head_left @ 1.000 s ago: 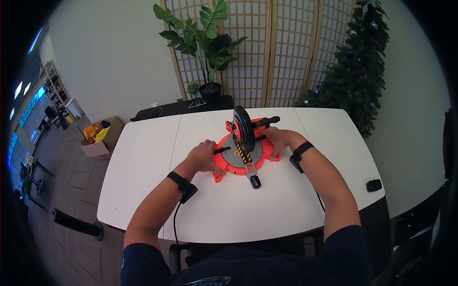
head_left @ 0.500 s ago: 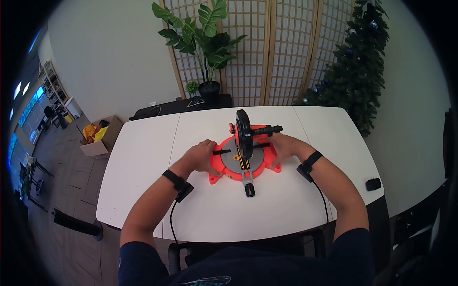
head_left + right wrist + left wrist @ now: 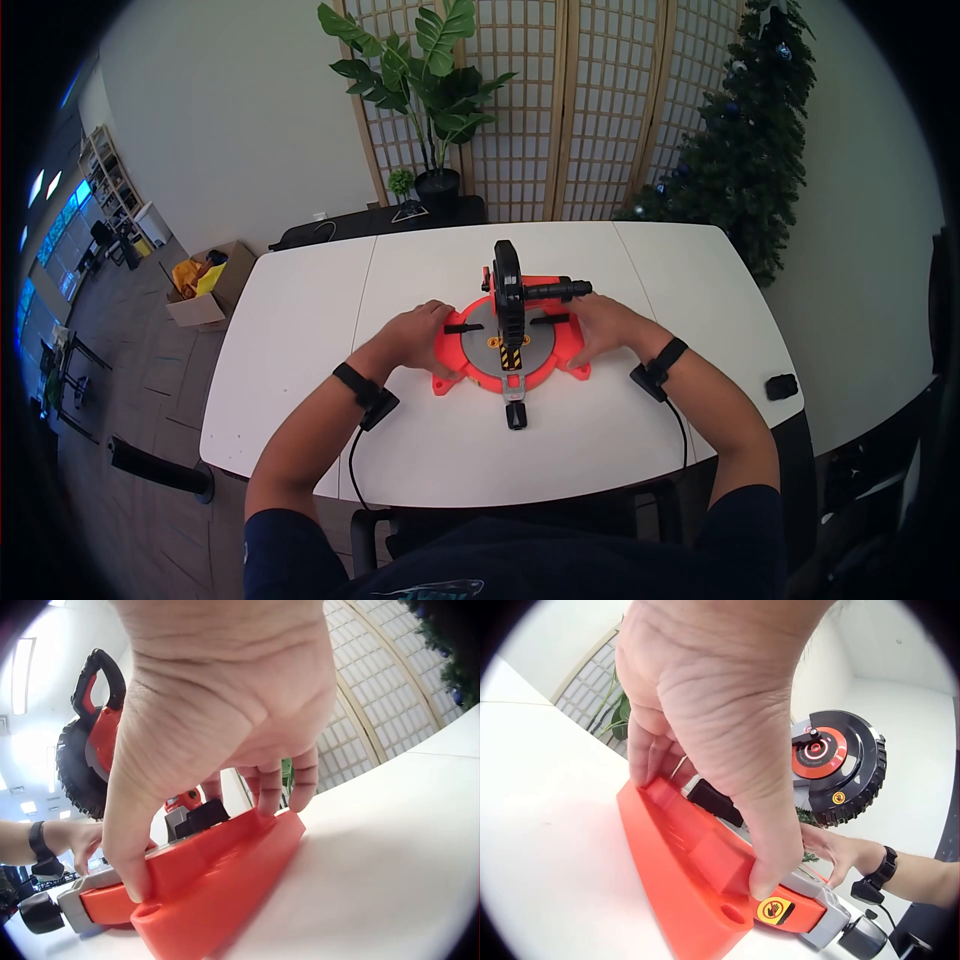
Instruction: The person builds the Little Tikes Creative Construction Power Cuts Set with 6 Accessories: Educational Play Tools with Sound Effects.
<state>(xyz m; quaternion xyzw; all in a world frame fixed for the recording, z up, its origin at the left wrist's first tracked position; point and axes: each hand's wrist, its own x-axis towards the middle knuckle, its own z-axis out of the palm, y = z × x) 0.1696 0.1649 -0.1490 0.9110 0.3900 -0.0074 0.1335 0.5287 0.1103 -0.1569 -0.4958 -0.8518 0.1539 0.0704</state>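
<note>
A toy miter saw point(image 3: 480, 350) with a red base and a grey round turntable stands upright on the white table. Its black blade guard point(image 3: 507, 275) rises over the middle, and a black knob point(image 3: 516, 416) points toward the person. My left hand point(image 3: 412, 338) grips the left side of the base, thumb at the front corner and fingers toward the back. On the opposite side my right hand point(image 3: 612, 328) holds the base likewise, its thumb point(image 3: 133, 855) near a hole in the corner. A yellow warning sticker point(image 3: 775, 910) shows beside the left thumb.
A small black object point(image 3: 782, 387) lies near the table's right edge. Cables hang from both wrist cameras. Behind the table are a potted plant point(image 3: 438, 188), a folding screen and a decorated tree point(image 3: 755, 140). A cardboard box point(image 3: 232, 285) stands on the floor at left.
Both hands have turned the saw slightly and drawn it a little nearer the person. Its front knob, angled right before, now points almost straight at the person.
</note>
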